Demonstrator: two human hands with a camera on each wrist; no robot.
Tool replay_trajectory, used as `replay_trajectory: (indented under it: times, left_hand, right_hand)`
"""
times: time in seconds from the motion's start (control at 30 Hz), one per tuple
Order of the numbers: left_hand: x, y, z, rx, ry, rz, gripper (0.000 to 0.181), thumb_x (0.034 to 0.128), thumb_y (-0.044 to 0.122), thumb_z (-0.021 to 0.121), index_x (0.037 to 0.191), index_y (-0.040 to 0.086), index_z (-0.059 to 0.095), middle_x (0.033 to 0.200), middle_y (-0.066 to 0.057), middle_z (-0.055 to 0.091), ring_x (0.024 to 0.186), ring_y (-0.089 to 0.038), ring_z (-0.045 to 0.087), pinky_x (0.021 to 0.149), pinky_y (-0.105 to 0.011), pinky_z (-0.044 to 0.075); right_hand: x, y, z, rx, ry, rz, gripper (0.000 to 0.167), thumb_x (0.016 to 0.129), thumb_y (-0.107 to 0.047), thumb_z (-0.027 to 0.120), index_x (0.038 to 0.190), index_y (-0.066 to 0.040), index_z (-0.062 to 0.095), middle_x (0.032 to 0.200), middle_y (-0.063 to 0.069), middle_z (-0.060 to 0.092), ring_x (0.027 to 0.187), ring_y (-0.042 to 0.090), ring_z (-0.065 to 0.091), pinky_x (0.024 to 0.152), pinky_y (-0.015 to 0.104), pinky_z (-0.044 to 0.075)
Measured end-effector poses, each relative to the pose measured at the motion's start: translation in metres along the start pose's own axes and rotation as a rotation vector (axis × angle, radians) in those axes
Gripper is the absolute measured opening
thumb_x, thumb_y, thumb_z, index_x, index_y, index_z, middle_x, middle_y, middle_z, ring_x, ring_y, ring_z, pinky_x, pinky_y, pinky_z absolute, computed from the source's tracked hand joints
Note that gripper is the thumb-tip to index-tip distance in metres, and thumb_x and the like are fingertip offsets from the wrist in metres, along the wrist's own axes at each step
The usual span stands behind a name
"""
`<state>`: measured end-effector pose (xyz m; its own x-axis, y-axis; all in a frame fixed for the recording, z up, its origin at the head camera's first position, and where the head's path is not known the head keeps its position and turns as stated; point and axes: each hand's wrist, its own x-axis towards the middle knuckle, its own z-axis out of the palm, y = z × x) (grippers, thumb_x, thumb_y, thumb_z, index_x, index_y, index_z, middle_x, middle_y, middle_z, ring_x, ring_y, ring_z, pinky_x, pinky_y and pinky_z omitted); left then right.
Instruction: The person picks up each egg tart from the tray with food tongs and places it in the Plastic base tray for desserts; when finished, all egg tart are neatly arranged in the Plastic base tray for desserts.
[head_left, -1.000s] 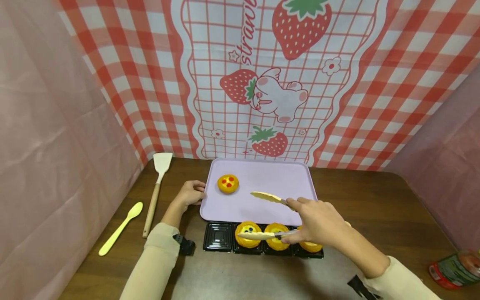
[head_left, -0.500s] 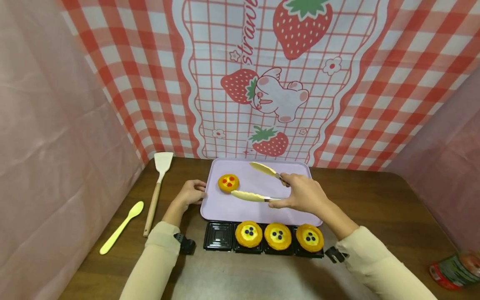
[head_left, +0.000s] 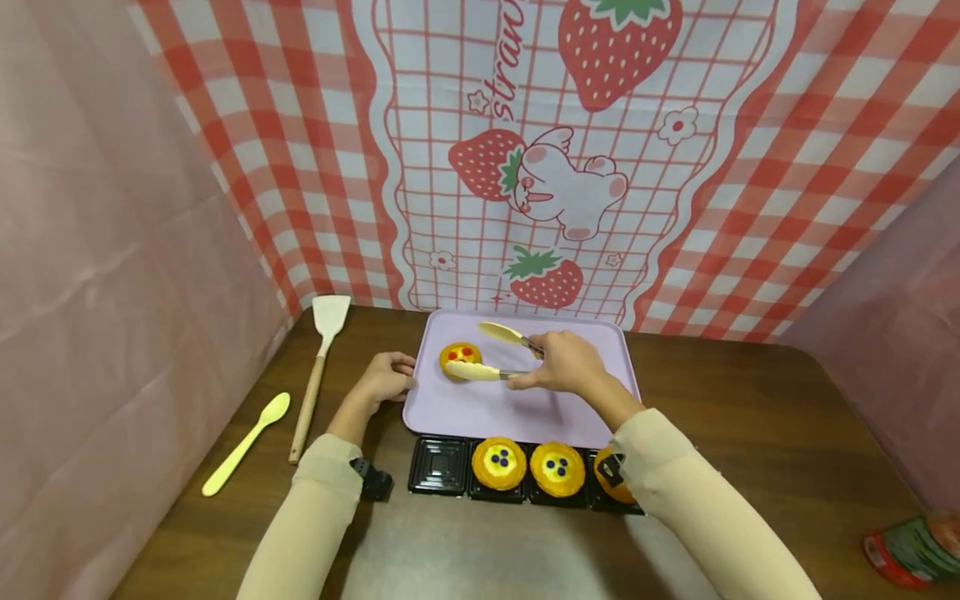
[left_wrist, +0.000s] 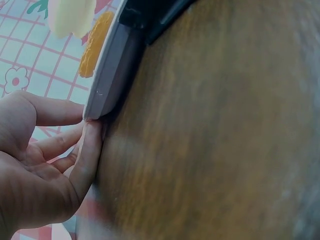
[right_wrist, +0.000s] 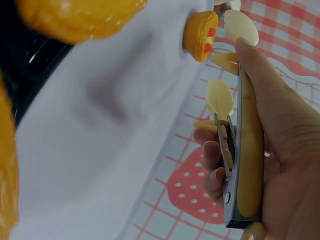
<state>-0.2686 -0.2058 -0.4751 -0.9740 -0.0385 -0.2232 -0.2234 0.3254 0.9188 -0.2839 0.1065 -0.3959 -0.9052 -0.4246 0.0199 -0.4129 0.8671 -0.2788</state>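
One red-dot tart [head_left: 461,353] sits on the left part of the purple tray [head_left: 510,417]. The right hand [head_left: 566,362] holds the tongs [head_left: 476,372], thumb on one side and fingers on the other. The tongs are spread apart and have hold of nothing. From where I stand, one yellow tip is in front of the tart's near side, but I cannot tell if they touch. The left hand [head_left: 386,379] pinches the left edge of the tray. Just on the near side of the tray is a row of four black boxes [head_left: 438,467]. Three of them hold blue-dot tarts [head_left: 500,464], and the right-hand one is partly hidden by the right sleeve [head_left: 682,475]. Far to the left, a spatula [head_left: 309,400] and a yellow spoon [head_left: 242,450] lie on the brown table [head_left: 720,408]. Behind it all hangs a red and white cloth [head_left: 465,83] with strawberries.
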Motion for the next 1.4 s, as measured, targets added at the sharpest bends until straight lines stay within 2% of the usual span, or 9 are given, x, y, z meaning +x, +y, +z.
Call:
replay_trajectory:
  times: [0.27,0.57,0.87,1.23,1.4]
  left_hand:
    - [0.001,0.0,-0.001,0.021,0.007,-0.014,0.04,0.0828,-0.007,0.064,0.122,-0.008,0.058,0.104,-0.017,0.057,0.082,-0.021,0.057,0.063,-0.032,0.056]
    - [0.0,0.003,0.001,0.017,0.005,-0.015,0.039,0.0823,-0.006,0.065,0.121,-0.007,0.059,0.104,-0.017,0.058,0.083,-0.022,0.057,0.063,-0.032,0.057]
    - [0.001,-0.001,0.002,0.017,-0.003,-0.012,0.038,0.0827,-0.006,0.064,0.121,-0.007,0.059,0.104,-0.017,0.058,0.083,-0.022,0.058,0.062,-0.032,0.056]
    - [0.001,0.001,-0.001,0.015,0.004,-0.006,0.039,0.0832,-0.006,0.064,0.122,-0.007,0.059,0.107,-0.018,0.057,0.085,-0.023,0.058,0.065,-0.034,0.057]
    - [0.0,0.0,-0.002,0.016,-0.007,-0.014,0.04,0.0839,-0.006,0.064,0.123,-0.008,0.058,0.109,-0.019,0.057,0.087,-0.023,0.058,0.067,-0.034,0.057]
  right_hand:
    - [0.007,-0.012,0.014,0.018,-0.059,0.052,0.091,0.063,-0.064,0.084,0.133,-0.009,0.064,0.092,0.005,0.067,0.069,0.018,0.054,0.054,0.03,0.044]
    - [0.006,-0.016,0.018,-0.023,-0.055,0.079,0.087,0.064,-0.063,0.084,0.131,-0.01,0.066,0.102,0.007,0.071,0.072,0.02,0.056,0.059,0.033,0.047]
    - [0.004,-0.012,0.022,-0.009,-0.057,0.079,0.072,0.067,-0.061,0.084,0.117,-0.01,0.073,0.079,-0.002,0.064,0.063,0.017,0.053,0.054,0.03,0.042]
    - [0.001,-0.009,0.014,-0.006,-0.062,0.049,0.068,0.07,-0.06,0.082,0.115,-0.009,0.074,0.075,-0.001,0.063,0.062,0.016,0.051,0.052,0.029,0.04]
    - [-0.006,-0.005,0.005,-0.018,-0.063,0.032,0.07,0.071,-0.061,0.081,0.117,-0.009,0.073,0.083,0.002,0.068,0.064,0.016,0.052,0.054,0.029,0.041]
